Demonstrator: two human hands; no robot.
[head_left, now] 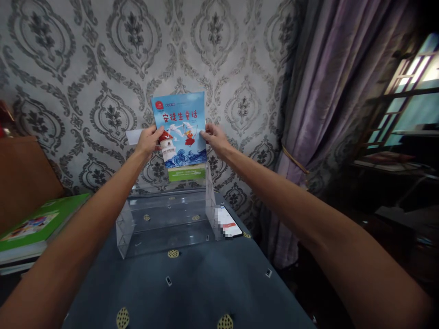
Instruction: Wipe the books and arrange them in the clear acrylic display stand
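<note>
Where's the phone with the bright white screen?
In the head view, the phone lies slightly right of centre on the dark blue patterned tabletop, just right of the clear plastic rack, near the tabletop's right edge.

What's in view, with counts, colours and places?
Illustrated book: 1, blue, centre
Strip: 1, green, below book
Slip: 1, white, left of book
Table: 1, dark blue, lower centre
Rack: 1, transparent, on table
Phone: 1, white screen, right of rack
Book stack: 1, green top, left
Panel: 1, brown, behind stack
Item: 1, red, above panel
Curtain: 1, purple, right
Tie: 1, yellowish, around curtain
Wallpaper: 1, patterned grey, behind
Furniture: count unclear, dark, right
Window: 1, bluish, right
Forearms: 2, bare, below hands
Left hand: 1, bare, book's left edge
Right hand: 1, bare, book's right edge
</note>
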